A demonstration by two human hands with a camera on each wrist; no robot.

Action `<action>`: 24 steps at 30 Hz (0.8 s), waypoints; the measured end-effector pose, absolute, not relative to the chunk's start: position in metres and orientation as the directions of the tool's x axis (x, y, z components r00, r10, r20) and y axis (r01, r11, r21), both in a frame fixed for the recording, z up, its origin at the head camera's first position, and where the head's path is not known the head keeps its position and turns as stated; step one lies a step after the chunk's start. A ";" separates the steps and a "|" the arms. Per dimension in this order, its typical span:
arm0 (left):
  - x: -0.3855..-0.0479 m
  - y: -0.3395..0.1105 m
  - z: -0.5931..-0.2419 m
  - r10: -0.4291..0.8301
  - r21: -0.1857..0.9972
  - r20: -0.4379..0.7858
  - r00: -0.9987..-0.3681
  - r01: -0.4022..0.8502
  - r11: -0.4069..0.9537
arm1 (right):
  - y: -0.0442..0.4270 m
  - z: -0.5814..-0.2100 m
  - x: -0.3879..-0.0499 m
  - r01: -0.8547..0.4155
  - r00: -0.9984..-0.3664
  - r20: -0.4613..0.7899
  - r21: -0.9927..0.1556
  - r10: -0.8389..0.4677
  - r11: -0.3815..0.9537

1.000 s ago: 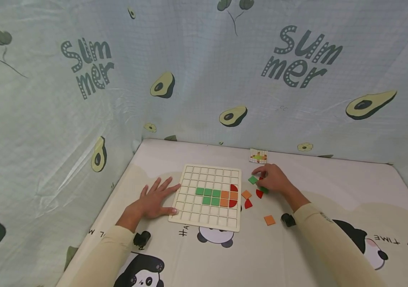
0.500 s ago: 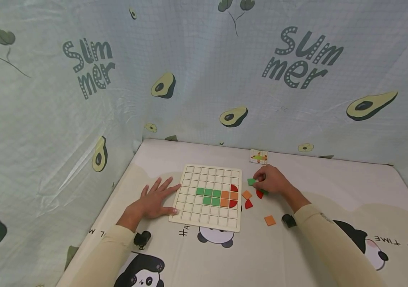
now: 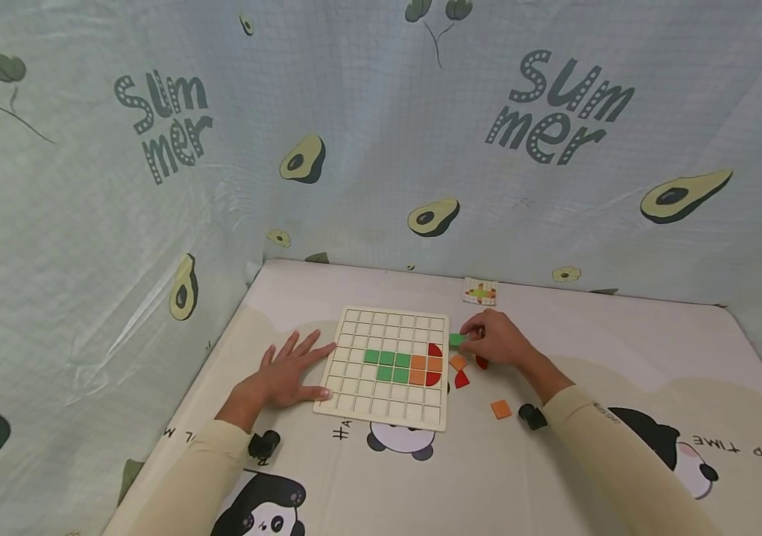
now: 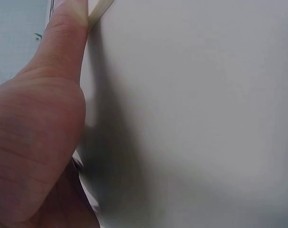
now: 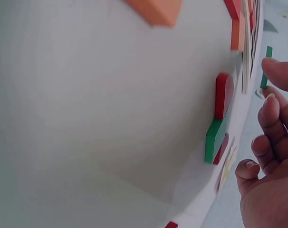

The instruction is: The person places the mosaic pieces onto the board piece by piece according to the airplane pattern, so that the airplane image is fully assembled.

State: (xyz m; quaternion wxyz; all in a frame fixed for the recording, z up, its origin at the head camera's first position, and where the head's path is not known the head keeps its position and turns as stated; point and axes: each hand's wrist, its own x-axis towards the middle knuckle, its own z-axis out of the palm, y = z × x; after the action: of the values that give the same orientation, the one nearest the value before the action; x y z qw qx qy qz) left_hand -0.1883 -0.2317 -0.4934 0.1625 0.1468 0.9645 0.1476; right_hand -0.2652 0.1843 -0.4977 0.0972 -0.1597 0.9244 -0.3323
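Observation:
A pale gridded board bears green squares, orange squares and red quarter-round pieces. My left hand lies spread at its left edge, thumb and a fingertip touching the rim; in the left wrist view the thumb reaches the edge. Just right of the board, my right hand pinches a green square. The right wrist view shows that green piece edge-on between thumb and finger, lifted off the table, the other fingers of the right hand curled.
Loose orange squares and red pieces lie right of the board. Another green piece touches a red one below the right hand. A small patterned card lies behind. Patterned cloth rises around the table.
My right hand has taken hold of the green square and moved it left toward the board, off the loose pieces. The left hand has kept its place.

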 end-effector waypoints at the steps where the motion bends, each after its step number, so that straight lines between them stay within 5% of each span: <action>1: -0.188 -0.232 -0.493 0.331 0.333 -0.270 -0.904 0.235 0.913 | 0.183 -0.497 -0.264 -0.230 -0.930 -0.072 -0.648 -0.359 0.726; 24: -0.189 -0.233 -0.496 0.330 0.330 -0.267 -0.905 0.236 0.914 | 0.152 -0.495 -0.248 -0.271 -0.911 -0.039 -0.696 -0.411 0.665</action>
State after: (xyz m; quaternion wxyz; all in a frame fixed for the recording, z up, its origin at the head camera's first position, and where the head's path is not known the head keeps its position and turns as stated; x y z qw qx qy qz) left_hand -0.1892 -0.2326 -0.4957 0.1607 0.1468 0.9650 0.1466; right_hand -0.2477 0.1515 -0.4951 0.0967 -0.1880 0.9072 -0.3637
